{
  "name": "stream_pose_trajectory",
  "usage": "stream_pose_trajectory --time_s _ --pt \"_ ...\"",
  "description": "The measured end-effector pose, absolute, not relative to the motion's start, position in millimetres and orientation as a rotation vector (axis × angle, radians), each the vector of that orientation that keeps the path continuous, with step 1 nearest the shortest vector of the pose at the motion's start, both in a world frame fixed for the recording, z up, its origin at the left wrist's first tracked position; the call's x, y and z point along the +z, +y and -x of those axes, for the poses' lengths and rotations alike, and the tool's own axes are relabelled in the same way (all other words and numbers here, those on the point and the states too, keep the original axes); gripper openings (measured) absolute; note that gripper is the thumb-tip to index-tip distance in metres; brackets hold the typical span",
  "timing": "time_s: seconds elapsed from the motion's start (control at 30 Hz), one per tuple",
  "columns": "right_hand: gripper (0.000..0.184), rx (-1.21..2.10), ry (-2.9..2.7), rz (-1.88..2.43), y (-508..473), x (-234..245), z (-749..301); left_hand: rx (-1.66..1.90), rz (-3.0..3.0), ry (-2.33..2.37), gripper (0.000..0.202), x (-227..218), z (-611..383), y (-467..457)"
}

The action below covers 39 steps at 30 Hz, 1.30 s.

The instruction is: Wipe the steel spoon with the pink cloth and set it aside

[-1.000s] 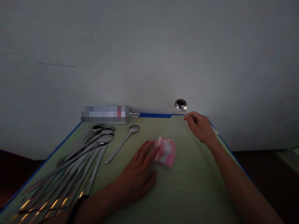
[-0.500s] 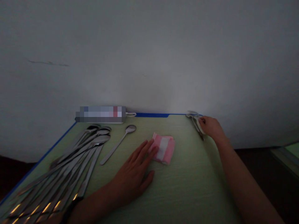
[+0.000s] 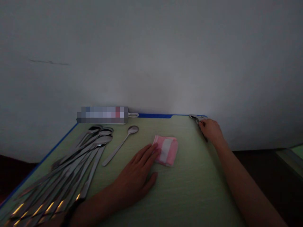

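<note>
Before a grey wall (image 3: 151, 63), on the green bench (image 3: 184, 192), your left hand (image 3: 137, 173) lies flat, fingertips on the pink cloth (image 3: 174, 151). Your right hand (image 3: 211, 130), the nearer, curls at a spoon (image 3: 203, 133) far right, its length slanting away leftward; I can't tell whether it's pinched.

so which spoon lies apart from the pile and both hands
The single spoon between the pile and striped cloth; others overlap in that pile or sit by the right hand.
</note>
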State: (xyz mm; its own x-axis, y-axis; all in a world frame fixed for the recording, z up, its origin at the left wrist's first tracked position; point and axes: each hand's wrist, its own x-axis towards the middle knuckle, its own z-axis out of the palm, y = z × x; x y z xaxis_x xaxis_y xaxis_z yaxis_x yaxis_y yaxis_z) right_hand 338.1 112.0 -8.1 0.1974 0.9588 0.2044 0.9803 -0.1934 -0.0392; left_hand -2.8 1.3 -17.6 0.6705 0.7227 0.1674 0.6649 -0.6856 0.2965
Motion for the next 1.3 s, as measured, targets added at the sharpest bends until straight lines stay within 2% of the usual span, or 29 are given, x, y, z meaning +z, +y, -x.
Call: stream_pose_trajectory --time_s 0.53,1.3 --pt "0.031 -0.201 -1.753 2.38 109.4 -6.9 -327.3 0.491 -2.669 1.085 0.059 -18.5 2.8 1.8" --pt "0.031 -0.195 -1.753 2.427 107.4 -6.4 -323.3 0.399 -2.669 1.103 0.059 -17.8 2.9 2.0"
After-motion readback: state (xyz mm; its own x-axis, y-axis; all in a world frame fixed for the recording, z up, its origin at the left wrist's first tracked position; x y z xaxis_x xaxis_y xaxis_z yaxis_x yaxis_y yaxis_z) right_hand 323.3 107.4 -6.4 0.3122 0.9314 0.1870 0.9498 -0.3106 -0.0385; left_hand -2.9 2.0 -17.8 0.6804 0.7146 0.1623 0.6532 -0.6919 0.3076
